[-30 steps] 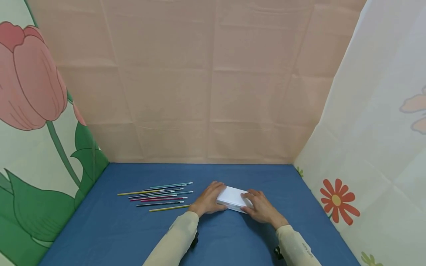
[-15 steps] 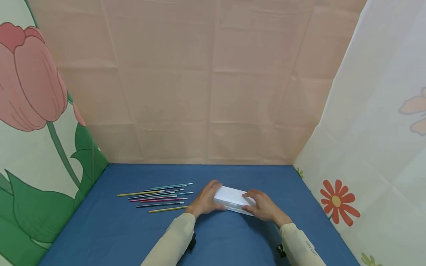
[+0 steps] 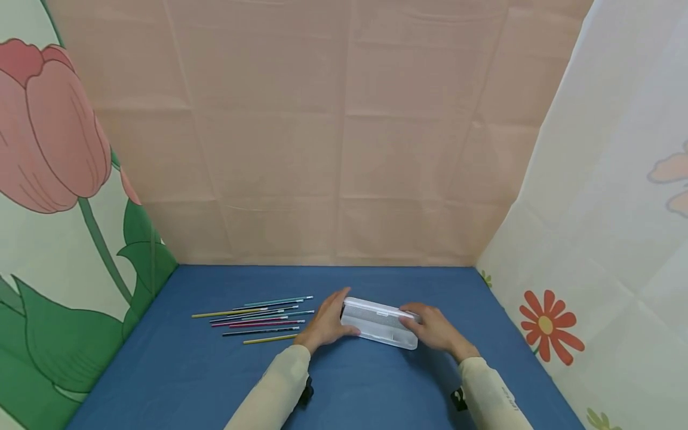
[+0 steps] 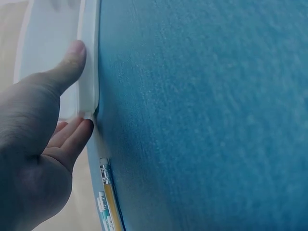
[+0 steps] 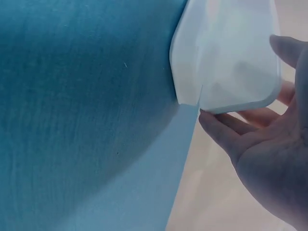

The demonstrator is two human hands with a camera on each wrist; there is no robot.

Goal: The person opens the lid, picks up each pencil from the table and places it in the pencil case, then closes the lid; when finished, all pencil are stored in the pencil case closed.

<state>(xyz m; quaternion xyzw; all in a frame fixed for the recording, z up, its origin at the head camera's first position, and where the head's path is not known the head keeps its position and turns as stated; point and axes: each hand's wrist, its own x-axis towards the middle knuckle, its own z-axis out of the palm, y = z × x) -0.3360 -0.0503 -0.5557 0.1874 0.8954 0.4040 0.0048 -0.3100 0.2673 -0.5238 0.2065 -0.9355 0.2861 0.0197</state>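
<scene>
Seemingly opening | translucent white rectangular plastic case: on the blue cloth-covered surface | left hand: clasped on its left end | right hand: clamped on its right end | best: brace base, raise lid evenly

Low in the frame, right of centre, your white case has gone from closed to open, its lid now raised along the upper side.

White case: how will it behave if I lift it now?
The white case is probably stiff: its long edges run straight. It's likely light for its size, looking thin-walled and translucent. Its smooth-looking surface could be slippery.
</scene>
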